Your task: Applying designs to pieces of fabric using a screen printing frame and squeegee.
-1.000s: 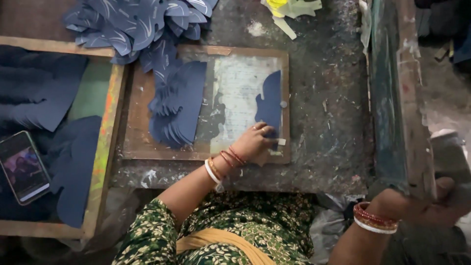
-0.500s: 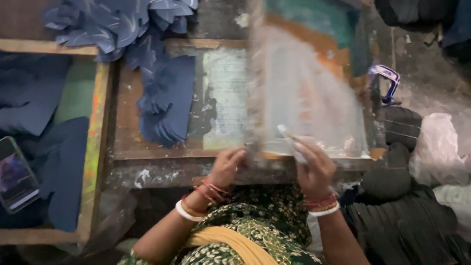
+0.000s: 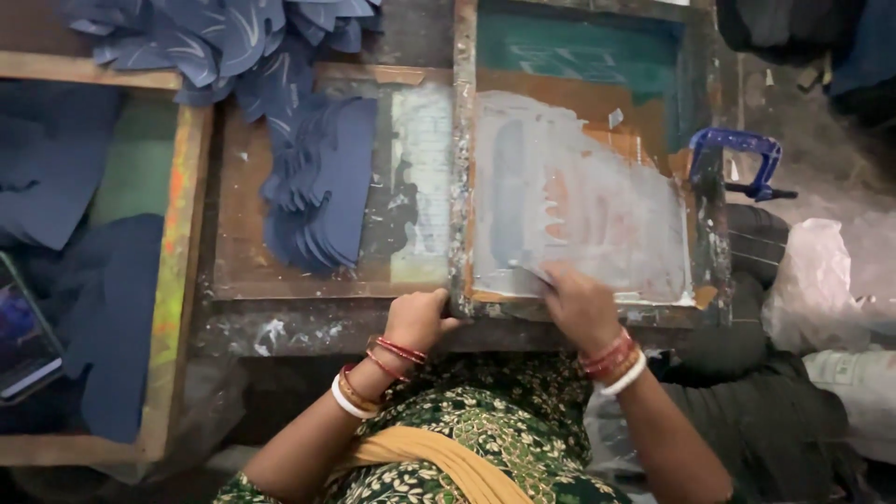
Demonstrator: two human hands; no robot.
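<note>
A wooden printing screen point(image 3: 461, 187) lies flat on the work board, its mesh point(image 3: 579, 215) smeared with pale grey paint. My left hand point(image 3: 418, 319) grips the screen's near left corner. My right hand point(image 3: 579, 304) rests on the mesh's near edge, closed on a thin squeegee point(image 3: 525, 272). Whatever lies under the mesh is hidden. A fanned stack of dark blue cut cloth pieces point(image 3: 317, 196) sits on the wooden board point(image 3: 233, 243) to the left of the screen.
Printed blue pieces point(image 3: 224, 42) are heaped at the top left. A wooden-framed tray point(image 3: 182, 233) with dark cloth and a phone point(image 3: 23, 341) lies far left. A blue clamp point(image 3: 737, 154) and a white plastic bag point(image 3: 826, 280) are on the right.
The screen, raised at the right a second ago, has swung down flat over the board. My left hand left the blue piece and took the frame; my right hand came onto the mesh.
</note>
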